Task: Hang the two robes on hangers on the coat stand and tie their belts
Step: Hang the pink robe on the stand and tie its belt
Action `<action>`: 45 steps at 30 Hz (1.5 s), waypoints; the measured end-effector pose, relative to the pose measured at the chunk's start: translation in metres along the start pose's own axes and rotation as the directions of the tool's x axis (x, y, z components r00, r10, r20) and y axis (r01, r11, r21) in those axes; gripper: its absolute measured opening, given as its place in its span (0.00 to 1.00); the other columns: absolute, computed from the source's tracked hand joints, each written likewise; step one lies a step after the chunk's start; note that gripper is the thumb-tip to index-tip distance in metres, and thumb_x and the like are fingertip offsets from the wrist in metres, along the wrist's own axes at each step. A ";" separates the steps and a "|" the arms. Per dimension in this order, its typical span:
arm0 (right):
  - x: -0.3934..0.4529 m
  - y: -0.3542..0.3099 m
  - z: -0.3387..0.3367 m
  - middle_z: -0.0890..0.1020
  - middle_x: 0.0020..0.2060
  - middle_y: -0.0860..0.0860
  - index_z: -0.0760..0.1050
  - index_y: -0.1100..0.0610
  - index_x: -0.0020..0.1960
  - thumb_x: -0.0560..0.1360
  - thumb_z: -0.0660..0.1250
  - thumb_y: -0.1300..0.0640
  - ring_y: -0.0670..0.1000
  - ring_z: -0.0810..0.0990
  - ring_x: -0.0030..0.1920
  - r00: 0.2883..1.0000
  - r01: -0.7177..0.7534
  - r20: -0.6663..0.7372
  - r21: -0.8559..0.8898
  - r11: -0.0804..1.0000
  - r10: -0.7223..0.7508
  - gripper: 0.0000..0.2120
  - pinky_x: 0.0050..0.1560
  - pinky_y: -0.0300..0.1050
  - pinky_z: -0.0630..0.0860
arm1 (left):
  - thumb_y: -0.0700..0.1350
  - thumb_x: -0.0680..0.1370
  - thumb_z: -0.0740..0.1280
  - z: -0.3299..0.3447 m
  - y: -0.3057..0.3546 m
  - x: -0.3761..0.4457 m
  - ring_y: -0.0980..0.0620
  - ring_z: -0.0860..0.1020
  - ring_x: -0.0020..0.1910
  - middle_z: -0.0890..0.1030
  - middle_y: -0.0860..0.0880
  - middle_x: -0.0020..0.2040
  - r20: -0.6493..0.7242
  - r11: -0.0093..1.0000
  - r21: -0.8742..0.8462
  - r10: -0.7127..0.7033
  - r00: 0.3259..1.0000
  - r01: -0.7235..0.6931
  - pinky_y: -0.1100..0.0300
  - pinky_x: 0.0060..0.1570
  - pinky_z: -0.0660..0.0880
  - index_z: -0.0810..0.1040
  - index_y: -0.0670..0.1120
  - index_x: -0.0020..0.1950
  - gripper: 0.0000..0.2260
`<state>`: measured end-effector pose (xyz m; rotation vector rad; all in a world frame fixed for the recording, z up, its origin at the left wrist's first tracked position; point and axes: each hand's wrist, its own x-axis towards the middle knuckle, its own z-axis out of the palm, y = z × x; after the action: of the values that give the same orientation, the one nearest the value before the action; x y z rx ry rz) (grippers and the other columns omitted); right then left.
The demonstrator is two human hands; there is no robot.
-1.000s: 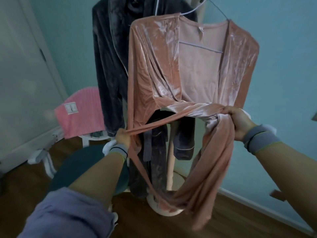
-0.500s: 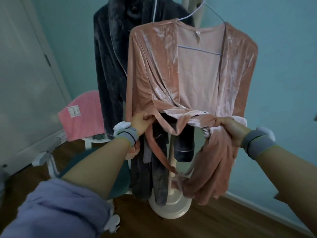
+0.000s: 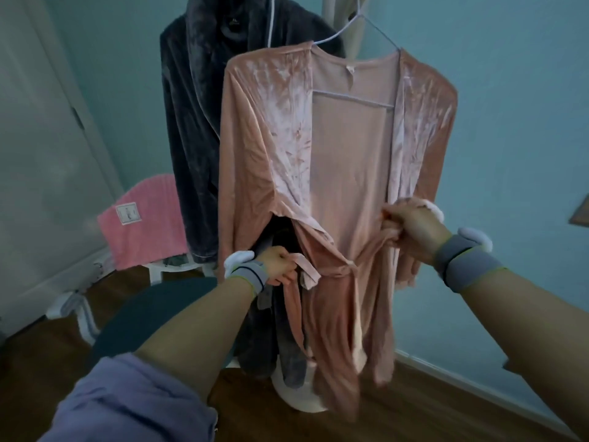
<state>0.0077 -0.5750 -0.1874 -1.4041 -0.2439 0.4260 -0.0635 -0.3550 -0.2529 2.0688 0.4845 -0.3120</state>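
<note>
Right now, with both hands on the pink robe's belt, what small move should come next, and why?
Probably pull the two ends apart to snug the knot: the left hand and right hand each grip an end of the belt, crossed loosely at the pink robe waist.

Both arms extended forward, forearms bare, grey bands at wrists. Left hand (image 3: pixel 279 264) low and left of centre, fingers curled, pinching pink belt (image 3: pixel 322 271) end; lilac sleeve pushed up above elbow. Right hand (image 3: pixel 414 229) higher and to right, back of hand toward camera, fingers clenched round bunched belt fabric. White pad showing beside each wristband. Hands well apart, belt running between them.
</note>
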 end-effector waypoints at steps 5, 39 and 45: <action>-0.013 -0.036 0.018 0.66 0.19 0.49 0.72 0.57 0.24 0.80 0.52 0.59 0.46 0.65 0.18 0.987 0.091 0.108 0.261 0.961 -0.123 0.27 0.26 0.36 0.69 | 0.37 0.77 0.62 0.015 0.000 0.005 0.41 0.79 0.49 0.79 0.40 0.52 0.078 1.000 0.013 0.012 0.997 -0.013 0.51 0.56 0.73 0.61 0.46 0.67 0.20; 0.091 0.038 -0.046 0.72 0.65 0.66 0.71 0.69 0.61 0.73 0.66 0.49 0.63 0.72 0.65 0.930 -0.274 -0.367 -0.737 0.618 -0.025 0.26 0.67 0.53 0.69 | 0.39 0.74 0.64 0.012 0.030 0.009 0.52 0.70 0.21 0.75 0.47 0.24 -0.104 0.978 -0.118 0.159 0.982 -0.171 0.59 0.31 0.68 0.72 0.42 0.30 0.12; 0.068 0.030 0.024 0.76 0.30 0.61 0.69 0.60 0.31 0.76 0.62 0.63 0.58 0.78 0.31 0.987 -0.061 -0.160 -0.528 0.847 -0.029 0.15 0.46 0.58 0.79 | 0.48 0.74 0.69 0.024 0.046 0.027 0.47 0.76 0.50 0.77 0.45 0.52 -0.029 0.956 0.020 0.292 0.956 -0.292 0.63 0.44 0.67 0.74 0.39 0.63 0.20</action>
<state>0.0545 -0.5210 -0.2186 -1.9819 -0.2259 0.2600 -0.0188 -0.3917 -0.2413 2.1273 0.1889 -0.1077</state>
